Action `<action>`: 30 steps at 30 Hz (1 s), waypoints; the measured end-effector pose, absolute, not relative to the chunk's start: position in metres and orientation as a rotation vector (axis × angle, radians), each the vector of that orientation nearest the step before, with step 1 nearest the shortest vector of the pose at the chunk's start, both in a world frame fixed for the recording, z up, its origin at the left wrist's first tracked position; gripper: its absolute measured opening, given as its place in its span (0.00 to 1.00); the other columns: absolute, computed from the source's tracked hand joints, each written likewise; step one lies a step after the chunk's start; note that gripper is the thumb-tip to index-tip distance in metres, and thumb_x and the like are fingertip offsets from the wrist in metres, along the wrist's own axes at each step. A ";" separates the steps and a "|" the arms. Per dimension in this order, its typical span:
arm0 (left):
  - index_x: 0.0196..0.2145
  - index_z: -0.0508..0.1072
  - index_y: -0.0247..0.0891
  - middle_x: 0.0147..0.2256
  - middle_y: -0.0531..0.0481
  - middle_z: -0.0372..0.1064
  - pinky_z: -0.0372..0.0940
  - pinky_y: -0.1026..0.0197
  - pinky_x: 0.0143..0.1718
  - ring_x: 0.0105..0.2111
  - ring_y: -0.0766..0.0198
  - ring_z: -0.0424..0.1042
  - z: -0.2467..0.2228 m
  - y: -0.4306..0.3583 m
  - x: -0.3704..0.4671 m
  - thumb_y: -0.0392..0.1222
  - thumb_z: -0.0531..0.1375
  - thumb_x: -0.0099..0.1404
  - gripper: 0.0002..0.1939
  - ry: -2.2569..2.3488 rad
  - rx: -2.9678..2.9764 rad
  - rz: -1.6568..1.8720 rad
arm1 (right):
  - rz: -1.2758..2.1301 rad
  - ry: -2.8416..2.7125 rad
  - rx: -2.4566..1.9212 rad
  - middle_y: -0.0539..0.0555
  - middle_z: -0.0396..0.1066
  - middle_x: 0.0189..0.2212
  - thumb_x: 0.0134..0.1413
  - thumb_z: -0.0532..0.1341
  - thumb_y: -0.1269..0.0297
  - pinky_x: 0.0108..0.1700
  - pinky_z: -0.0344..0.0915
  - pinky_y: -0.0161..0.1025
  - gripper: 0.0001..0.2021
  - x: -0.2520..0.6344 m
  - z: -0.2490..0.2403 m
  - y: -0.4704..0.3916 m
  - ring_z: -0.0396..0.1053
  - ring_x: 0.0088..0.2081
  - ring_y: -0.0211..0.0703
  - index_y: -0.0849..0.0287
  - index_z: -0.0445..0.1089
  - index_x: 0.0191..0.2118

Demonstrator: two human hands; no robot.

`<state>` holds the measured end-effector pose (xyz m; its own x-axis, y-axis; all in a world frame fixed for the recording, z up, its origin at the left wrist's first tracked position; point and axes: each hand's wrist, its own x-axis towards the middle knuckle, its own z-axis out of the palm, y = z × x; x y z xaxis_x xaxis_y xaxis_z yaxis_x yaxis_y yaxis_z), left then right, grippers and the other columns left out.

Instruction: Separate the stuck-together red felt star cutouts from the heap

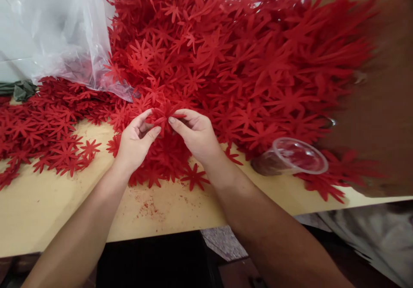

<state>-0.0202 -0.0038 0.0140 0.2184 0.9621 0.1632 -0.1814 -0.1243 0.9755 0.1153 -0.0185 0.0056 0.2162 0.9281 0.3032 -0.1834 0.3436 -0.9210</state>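
Observation:
Between my two hands is a red flower-shaped cutout (164, 115) with several narrow petals, raised just above the pile. My left hand (137, 139) pinches its left side between thumb and fingers. On the opposite side my right hand (195, 132) grips a petal, thumb near the flower's centre. A big heap of the same red cutouts (206, 56) rises right behind my hands. Below them, more cutouts (158, 163) lie on the table, one single red flower (195, 177) close to my right wrist.
A clear plastic cup (300, 155) stands at the right beside a brown board (380, 107). A second spread of red cutouts (48, 124) covers the left, under a clear plastic bag (74, 34). Red crumbs dot the wooden table (97, 210) near its front edge.

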 end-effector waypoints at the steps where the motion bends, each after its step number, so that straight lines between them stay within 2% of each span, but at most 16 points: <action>1: 0.42 0.71 0.40 0.27 0.56 0.72 0.65 0.66 0.32 0.27 0.71 0.69 0.015 -0.004 -0.020 0.35 0.66 0.48 0.22 0.831 1.277 1.222 | 0.927 -1.015 -0.899 0.46 0.71 0.24 0.32 0.70 0.52 0.32 0.67 0.33 0.16 0.115 0.006 -0.018 0.66 0.26 0.31 0.57 0.71 0.28; 5: 0.32 0.73 0.37 0.25 0.55 0.72 0.66 0.66 0.32 0.26 0.70 0.69 0.019 -0.007 -0.018 0.34 0.65 0.48 0.11 0.829 1.240 1.266 | 0.901 -0.946 -0.906 0.45 0.70 0.23 0.30 0.71 0.51 0.29 0.66 0.33 0.19 0.112 0.005 -0.019 0.65 0.24 0.31 0.56 0.70 0.29; 7: 0.27 0.73 0.36 0.21 0.56 0.69 0.65 0.66 0.31 0.24 0.71 0.67 0.019 -0.007 -0.018 0.35 0.65 0.48 0.06 0.848 1.248 1.266 | 0.851 -0.936 -0.920 0.46 0.70 0.24 0.33 0.69 0.51 0.30 0.67 0.35 0.18 0.115 0.003 -0.017 0.66 0.24 0.32 0.56 0.70 0.30; 9: 0.25 0.72 0.36 0.19 0.57 0.66 0.64 0.67 0.29 0.22 0.72 0.65 0.019 -0.006 -0.019 0.37 0.65 0.48 0.05 0.879 1.246 1.271 | 0.783 -0.928 -0.943 0.46 0.69 0.25 0.40 0.66 0.51 0.31 0.68 0.36 0.16 0.123 0.000 -0.013 0.67 0.26 0.33 0.55 0.68 0.32; 13: 0.24 0.70 0.36 0.20 0.58 0.65 0.61 0.68 0.28 0.21 0.74 0.62 0.019 -0.004 -0.022 0.39 0.67 0.47 0.08 0.923 1.199 1.293 | 0.664 -0.910 -0.941 0.45 0.68 0.26 0.49 0.61 0.53 0.28 0.68 0.34 0.11 0.139 -0.006 -0.004 0.68 0.25 0.33 0.53 0.63 0.34; 16: 0.22 0.69 0.36 0.20 0.58 0.64 0.60 0.68 0.28 0.21 0.74 0.60 0.020 -0.005 -0.023 0.41 0.66 0.49 0.09 0.923 1.207 1.249 | 0.635 -0.943 -0.932 0.45 0.66 0.24 0.47 0.63 0.53 0.26 0.66 0.33 0.12 0.136 -0.006 -0.005 0.66 0.23 0.31 0.53 0.62 0.31; 21: 0.24 0.70 0.37 0.21 0.58 0.64 0.57 0.69 0.26 0.21 0.75 0.58 0.021 -0.008 -0.021 0.38 0.63 0.49 0.05 0.901 1.229 1.216 | 0.702 -1.061 -0.969 0.44 0.62 0.19 0.41 0.65 0.47 0.23 0.62 0.33 0.18 0.122 0.005 -0.016 0.60 0.20 0.31 0.55 0.62 0.26; 24: 0.24 0.70 0.37 0.21 0.58 0.64 0.56 0.70 0.24 0.21 0.75 0.58 0.021 -0.010 -0.019 0.38 0.62 0.49 0.04 0.890 1.183 1.193 | 0.715 -1.128 -1.004 0.44 0.57 0.16 0.42 0.63 0.43 0.22 0.57 0.33 0.20 0.121 0.011 -0.020 0.55 0.18 0.30 0.56 0.60 0.24; 28: 0.23 0.68 0.37 0.21 0.58 0.63 0.59 0.71 0.23 0.22 0.75 0.61 0.020 -0.011 -0.019 0.36 0.61 0.47 0.04 0.857 1.075 1.197 | 0.719 -1.129 -1.025 0.43 0.50 0.14 0.42 0.61 0.41 0.20 0.49 0.32 0.24 0.120 0.012 -0.022 0.47 0.18 0.28 0.56 0.54 0.19; 30: 0.25 0.68 0.37 0.23 0.58 0.65 0.63 0.70 0.25 0.23 0.74 0.64 0.020 -0.011 -0.020 0.37 0.61 0.47 0.05 0.832 1.022 1.189 | 0.730 -1.111 -1.030 0.43 0.49 0.15 0.42 0.62 0.41 0.20 0.49 0.32 0.25 0.118 0.011 -0.023 0.47 0.18 0.28 0.57 0.53 0.18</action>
<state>-0.0196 -0.0108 0.0200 0.1958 0.9806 0.0053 -0.3315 0.0611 0.9415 0.1184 -0.0227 0.0106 0.3061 0.8808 0.3613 0.0177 0.3742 -0.9272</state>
